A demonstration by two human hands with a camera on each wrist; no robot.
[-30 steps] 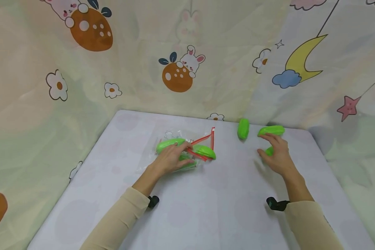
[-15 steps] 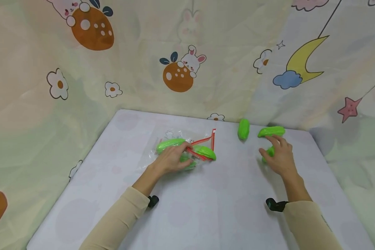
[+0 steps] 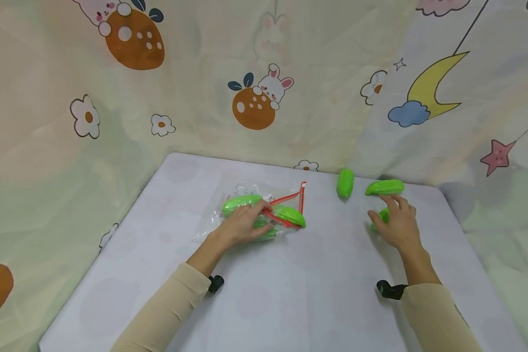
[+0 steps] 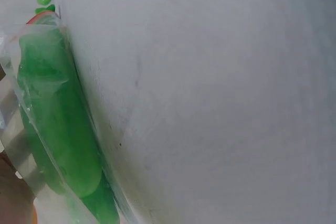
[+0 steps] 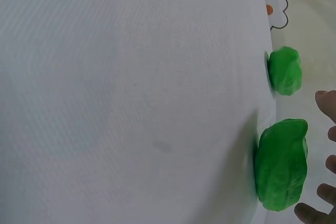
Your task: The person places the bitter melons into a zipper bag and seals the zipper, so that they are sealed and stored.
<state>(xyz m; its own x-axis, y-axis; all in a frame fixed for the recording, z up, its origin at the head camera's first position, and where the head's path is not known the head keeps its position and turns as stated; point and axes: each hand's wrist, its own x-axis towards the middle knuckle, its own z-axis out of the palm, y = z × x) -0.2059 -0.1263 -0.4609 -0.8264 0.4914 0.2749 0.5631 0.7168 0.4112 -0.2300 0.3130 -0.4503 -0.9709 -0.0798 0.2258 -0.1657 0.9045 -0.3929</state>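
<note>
My left hand lies over a clear zip bag with red seal strips, fingers curled at its mouth. Inside the bag are green, bumpy cucumber-like pieces; one more lies across the red strip at the mouth. The left wrist view shows the bagged green pieces close up through the plastic. My right hand hovers with fingers spread around a loose green piece, partly hidden under it. In the right wrist view, fingertips sit beside that piece, with a gap between.
Two other loose green pieces lie near the table's back edge: one pointing away, one sideways just beyond the right fingertips. The white table meets a cartoon-printed cloth at the back. Each wrist carries a black camera.
My right hand has drawn slightly back from the sideways green piece and sits over the nearer one, which shows more between thumb and fingers. My left hand and the bag keep their place.
</note>
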